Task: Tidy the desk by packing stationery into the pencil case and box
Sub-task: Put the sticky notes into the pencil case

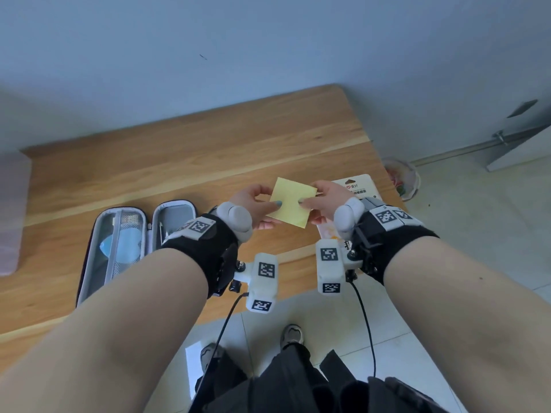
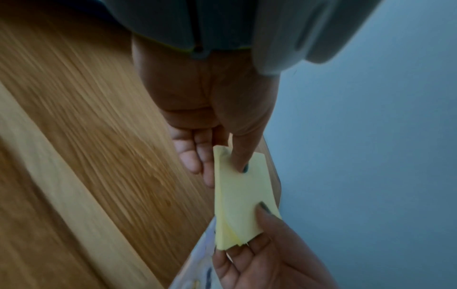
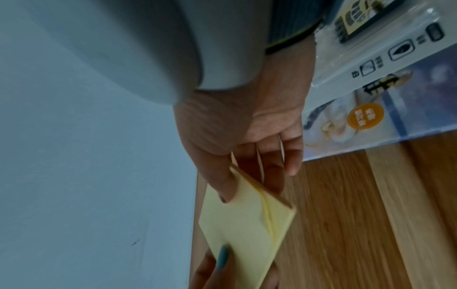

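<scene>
A yellow sticky-note pad (image 1: pixel 291 201) (image 2: pixel 241 197) (image 3: pixel 245 232) is held in the air above the wooden desk (image 1: pixel 179 156), between both hands. My left hand (image 1: pixel 262 205) (image 2: pixel 222 150) pinches its left edge, thumb on top and fingers below. My right hand (image 1: pixel 320 199) (image 3: pixel 247 176) pinches the right edge the same way. An open grey pencil case (image 1: pixel 131 245) lies flat on the desk to the left, with a blue item under its mesh pocket.
A flat printed retail packet (image 1: pixel 357 189) (image 3: pixel 371 82) lies on the desk under my right hand, near the right edge. A small bin (image 1: pixel 402 180) stands on the floor beyond that edge. A pinkish object (image 1: pixel 12 216) sits at the far left.
</scene>
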A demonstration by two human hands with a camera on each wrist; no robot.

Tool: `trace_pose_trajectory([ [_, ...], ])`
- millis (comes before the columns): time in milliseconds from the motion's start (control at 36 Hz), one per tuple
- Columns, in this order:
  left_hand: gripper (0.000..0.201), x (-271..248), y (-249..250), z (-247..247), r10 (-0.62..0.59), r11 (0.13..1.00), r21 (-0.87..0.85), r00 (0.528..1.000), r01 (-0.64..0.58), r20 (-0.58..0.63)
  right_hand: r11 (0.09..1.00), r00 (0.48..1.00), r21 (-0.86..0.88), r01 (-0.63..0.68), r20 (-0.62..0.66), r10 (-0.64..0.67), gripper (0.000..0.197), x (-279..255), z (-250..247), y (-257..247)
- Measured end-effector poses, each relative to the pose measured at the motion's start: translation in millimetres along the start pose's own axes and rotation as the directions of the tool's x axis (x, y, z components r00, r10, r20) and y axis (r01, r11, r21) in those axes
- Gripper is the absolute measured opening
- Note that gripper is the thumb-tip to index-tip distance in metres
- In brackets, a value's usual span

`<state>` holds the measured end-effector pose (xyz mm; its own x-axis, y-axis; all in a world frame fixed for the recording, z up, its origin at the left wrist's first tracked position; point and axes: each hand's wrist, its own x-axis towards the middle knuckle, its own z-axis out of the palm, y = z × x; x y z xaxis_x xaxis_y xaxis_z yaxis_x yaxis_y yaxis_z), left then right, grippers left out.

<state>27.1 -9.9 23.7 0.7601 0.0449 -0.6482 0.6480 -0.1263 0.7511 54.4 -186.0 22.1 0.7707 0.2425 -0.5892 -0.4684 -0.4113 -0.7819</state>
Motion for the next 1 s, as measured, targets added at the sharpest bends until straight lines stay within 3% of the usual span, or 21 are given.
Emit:
trace_pose_trajectory([
  [56, 0.017, -0.4, -2.7, -1.6, 0.011, 1.0, 0.007, 1.0, -0.011, 0.018, 0.997, 0.999, 0.066, -0.039, 0.012, 0.039, 0.007, 0.2, -3.3, 4.6],
  [222, 0.027, -1.6, -13.5, -11.6, 0.004, 0.999, -0.033, 0.994, -0.001, 0.106, 0.983, 0.994, 0.148, -0.111, 0.032, 0.108, 0.01, -1.4, -11.9, 22.4],
  [389, 0.023, 1.0, -17.3, -18.8, 0.03, 0.996, -0.09, 0.999, -0.028, 0.024, 0.934, 0.978, 0.299, -0.194, 0.13, 0.162, 0.012, -2.5, -15.3, 26.0],
  [556, 0.006, 3.8, -17.4, -18.0, -0.03, 0.926, -0.378, 0.991, -0.02, -0.127, 0.912, 0.984, 0.378, -0.16, 0.133, 0.118, 0.014, -2.5, 4.4, 29.6],
  [667, 0.017, 1.8, -19.2, -18.1, -0.126, 0.84, -0.537, 0.991, 0.08, -0.05, 0.879, 0.991, 0.466, -0.104, 0.124, 0.052, 0.007, -2.4, 13.4, 28.7],
  [750, 0.021, -2.8, -22.5, -16.8, -0.122, 0.859, -0.497, 0.992, 0.122, 0.033, 0.875, 0.993, 0.477, -0.081, 0.116, 0.029, 0.003, -3.6, 17.1, 25.8],
  [806, 0.018, -2.5, -22.7, -16.0, -0.112, 0.889, -0.444, 0.993, 0.111, 0.024, 0.879, 0.994, 0.471, -0.072, 0.109, 0.022, 0.003, -2.9, 17.4, 23.6],
  [889, 0.008, -2.1, -21.8, -16.0, -0.049, 0.932, -0.357, 0.998, 0.061, 0.041, 0.871, 0.994, 0.487, -0.062, 0.109, 0.01, 0.005, -0.2, 16.6, 22.7],
  [1000, 0.01, 0.7, -27.8, -22.3, 0.044, 0.99, -0.132, 0.999, -0.041, 0.021, 0.914, 0.991, 0.398, -0.077, 0.13, 0.027, 0.006, 3.1, 20.0, 24.6],
])
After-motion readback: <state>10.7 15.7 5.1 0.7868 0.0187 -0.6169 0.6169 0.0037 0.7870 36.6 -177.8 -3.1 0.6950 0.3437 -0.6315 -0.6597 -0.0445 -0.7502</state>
